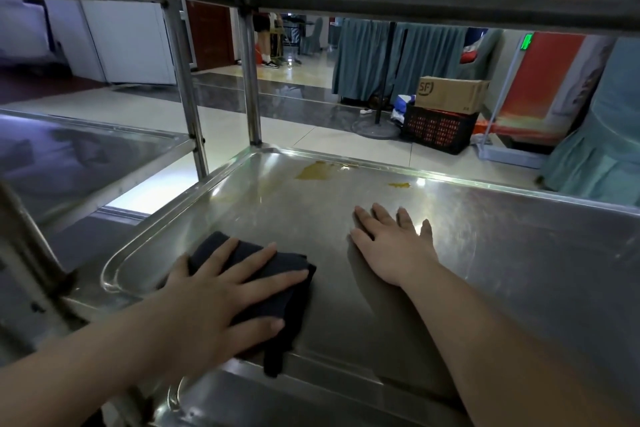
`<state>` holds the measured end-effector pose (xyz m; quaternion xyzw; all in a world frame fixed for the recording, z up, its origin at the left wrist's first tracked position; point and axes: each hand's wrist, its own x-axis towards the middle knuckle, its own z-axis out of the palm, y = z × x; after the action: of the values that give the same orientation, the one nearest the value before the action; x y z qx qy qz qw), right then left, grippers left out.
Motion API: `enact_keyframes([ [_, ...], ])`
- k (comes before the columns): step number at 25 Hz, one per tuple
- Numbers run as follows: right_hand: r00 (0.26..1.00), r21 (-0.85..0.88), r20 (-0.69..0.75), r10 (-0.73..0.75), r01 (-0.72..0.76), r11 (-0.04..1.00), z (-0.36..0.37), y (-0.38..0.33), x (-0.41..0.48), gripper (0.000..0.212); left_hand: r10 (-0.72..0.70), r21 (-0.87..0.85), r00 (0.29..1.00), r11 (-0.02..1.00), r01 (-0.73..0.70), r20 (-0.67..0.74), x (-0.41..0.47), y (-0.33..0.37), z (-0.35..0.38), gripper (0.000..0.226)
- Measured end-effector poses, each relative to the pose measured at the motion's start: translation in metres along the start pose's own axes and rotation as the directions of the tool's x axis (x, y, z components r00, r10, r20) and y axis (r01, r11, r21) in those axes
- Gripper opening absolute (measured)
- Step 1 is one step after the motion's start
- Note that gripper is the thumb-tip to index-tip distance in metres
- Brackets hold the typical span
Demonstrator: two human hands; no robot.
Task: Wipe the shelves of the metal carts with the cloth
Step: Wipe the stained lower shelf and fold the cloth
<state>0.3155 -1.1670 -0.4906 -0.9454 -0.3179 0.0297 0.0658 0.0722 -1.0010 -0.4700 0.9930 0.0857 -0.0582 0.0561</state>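
Left hand (221, 291) and right hand (391, 246) flat, fingers (277, 279) spread

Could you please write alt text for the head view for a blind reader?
The left hand presses a dark cloth on a steel cart shelf; the right hand rests open beside it. Yellowish stains lie near the far rim.
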Motion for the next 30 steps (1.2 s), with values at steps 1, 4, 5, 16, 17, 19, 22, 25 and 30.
enact_keyframes([
  [1,1.0,-0.006,-0.001,0.001,-0.001,1.0,0.001,0.0,0.0,0.057,-0.031,-0.011,0.999,0.999,0.031,-0.008,0.019,0.001,-0.003,0.065],
  [4,1.0,-0.02,-0.009,0.003,-0.003,1.0,0.003,-0.001,0.0,0.057,-0.134,-0.015,0.991,0.991,0.134,-0.006,0.098,-0.001,-0.016,0.052],
  [5,1.0,-0.023,-0.011,0.005,-0.005,1.0,0.003,-0.001,0.0,0.057,-0.163,-0.014,0.987,0.987,0.163,0.004,0.127,-0.002,-0.021,0.052],
  [16,1.0,-0.001,-0.012,0.015,-0.015,1.0,0.0,0.003,0.001,0.057,-0.183,0.006,0.983,0.983,0.183,0.032,0.189,0.013,-0.035,0.053],
  [17,1.0,0.001,-0.004,0.012,-0.012,1.0,-0.001,0.003,0.0,0.057,-0.147,-0.007,0.988,0.989,0.148,0.051,0.169,0.013,-0.033,0.053],
  [19,1.0,0.01,0.014,0.006,-0.006,1.0,-0.005,0.002,-0.001,0.056,-0.052,-0.026,0.995,0.998,0.055,0.079,0.117,0.008,-0.029,0.054],
  [22,0.999,0.003,0.034,0.011,-0.011,1.0,-0.008,-0.001,-0.005,0.056,-0.016,-0.046,1.0,0.999,0.017,0.021,0.025,-0.012,-0.015,0.06],
  [25,0.997,-0.063,-0.014,0.07,-0.071,0.996,-0.011,-0.01,-0.008,0.053,-0.145,-0.061,0.989,0.988,0.143,-0.031,-0.037,-0.03,-0.011,0.057],
  [30,0.979,-0.036,-0.136,-0.15,0.146,0.989,-0.006,-0.099,-0.002,0.055,-0.301,-0.08,0.953,0.951,0.298,-0.031,-0.044,-0.022,-0.012,0.054],
])
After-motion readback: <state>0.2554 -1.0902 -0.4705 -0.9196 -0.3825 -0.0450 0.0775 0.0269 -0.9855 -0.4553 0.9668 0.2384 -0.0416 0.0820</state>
